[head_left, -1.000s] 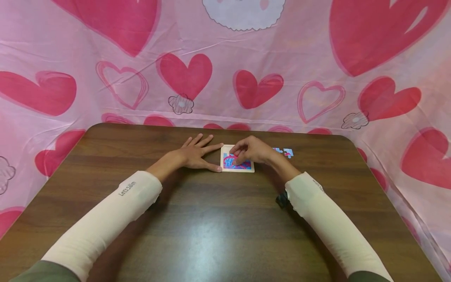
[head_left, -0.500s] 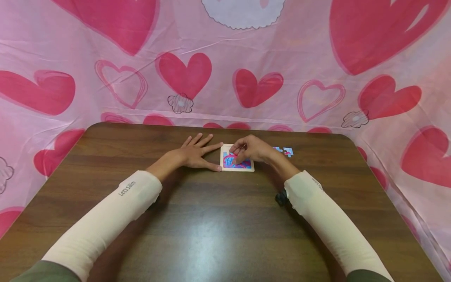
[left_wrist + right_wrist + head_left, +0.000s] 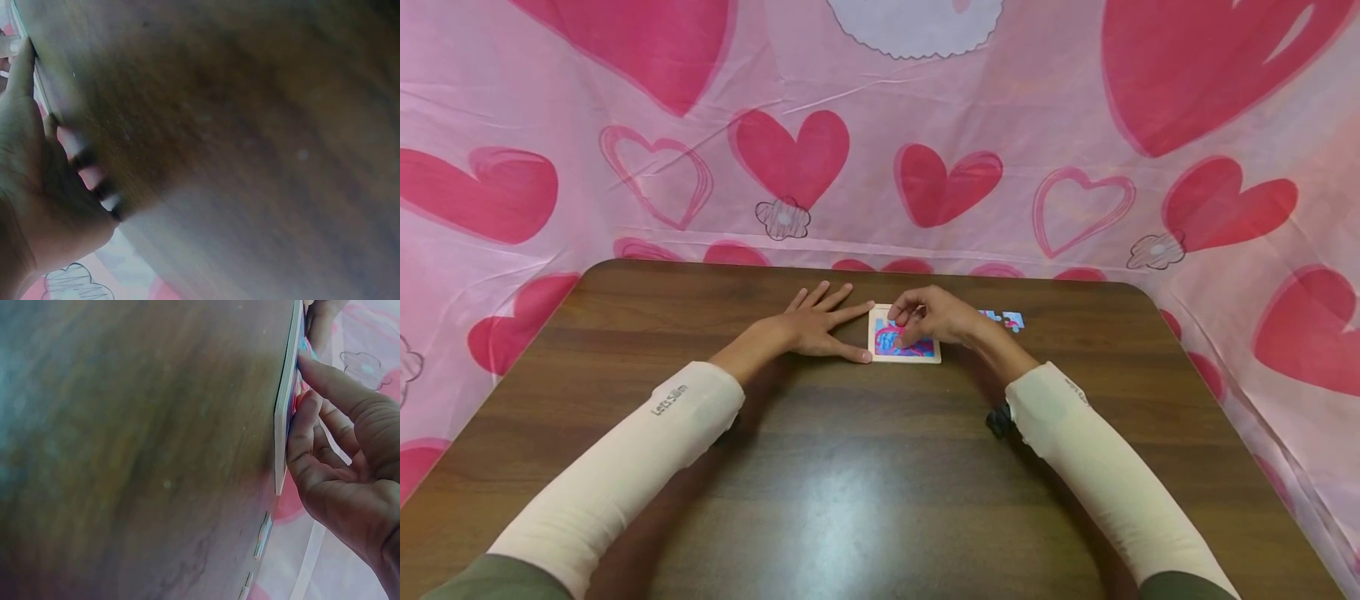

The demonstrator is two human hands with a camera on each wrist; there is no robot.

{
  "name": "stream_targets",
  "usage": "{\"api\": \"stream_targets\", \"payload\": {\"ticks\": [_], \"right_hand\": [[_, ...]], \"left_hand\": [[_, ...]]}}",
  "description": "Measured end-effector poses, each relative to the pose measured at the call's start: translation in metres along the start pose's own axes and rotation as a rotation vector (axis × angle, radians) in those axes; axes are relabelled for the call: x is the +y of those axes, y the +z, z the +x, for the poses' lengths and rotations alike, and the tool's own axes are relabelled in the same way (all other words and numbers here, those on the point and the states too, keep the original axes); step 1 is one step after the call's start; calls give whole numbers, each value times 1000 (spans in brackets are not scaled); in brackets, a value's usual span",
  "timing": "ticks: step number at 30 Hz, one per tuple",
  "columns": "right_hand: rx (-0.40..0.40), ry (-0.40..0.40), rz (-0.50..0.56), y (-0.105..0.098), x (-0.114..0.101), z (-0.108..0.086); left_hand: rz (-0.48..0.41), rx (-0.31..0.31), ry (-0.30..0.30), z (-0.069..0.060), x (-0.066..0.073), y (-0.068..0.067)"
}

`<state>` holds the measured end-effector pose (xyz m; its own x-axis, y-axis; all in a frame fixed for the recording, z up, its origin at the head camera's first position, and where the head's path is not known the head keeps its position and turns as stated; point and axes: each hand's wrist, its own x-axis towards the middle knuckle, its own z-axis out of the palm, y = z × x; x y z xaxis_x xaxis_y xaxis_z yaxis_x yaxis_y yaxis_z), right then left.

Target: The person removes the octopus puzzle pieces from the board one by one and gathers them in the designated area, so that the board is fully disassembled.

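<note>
Hand, left (image 3: 811, 330): mine, fingers spread, gripping nothing, set against the puzzle tray (image 3: 906, 361). Tray: far on the bench (image 3: 850, 467); probably light, stiff, best held by its rim; pale-edged, pink and blue inside. Hand, right (image 3: 936, 315): fingers bent over the tray; any pinch, I cannot tell. Loose pieces (image 3: 1013, 321), right: likely thin; lift by edges; blue-pink.

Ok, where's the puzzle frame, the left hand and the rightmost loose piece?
Puzzle frame (image 3: 906, 360): head view, near rim.
Left hand (image 3: 812, 331): head view, its back.
Rightmost loose piece (image 3: 1015, 319): head view, printed face.
</note>
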<state>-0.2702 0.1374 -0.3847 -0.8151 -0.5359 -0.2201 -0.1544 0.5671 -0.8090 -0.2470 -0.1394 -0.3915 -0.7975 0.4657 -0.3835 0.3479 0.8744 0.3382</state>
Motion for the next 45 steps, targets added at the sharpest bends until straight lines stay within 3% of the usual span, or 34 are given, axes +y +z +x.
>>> {"api": "stream_targets", "payload": {"ticks": [9,21,34,45], "right_hand": [[-11,-20,34,2,-3,1],[-38,-181,-60,3,-4,-5],[-70,-205,-48,0,-2,-9],[9,-241,-89,1,-8,-20]], "left_hand": [[14,11,0,-1,-2,1],[19,14,-5,0,0,2],[22,18,-3,0,1,2],[15,20,0,-1,1,1]]}}
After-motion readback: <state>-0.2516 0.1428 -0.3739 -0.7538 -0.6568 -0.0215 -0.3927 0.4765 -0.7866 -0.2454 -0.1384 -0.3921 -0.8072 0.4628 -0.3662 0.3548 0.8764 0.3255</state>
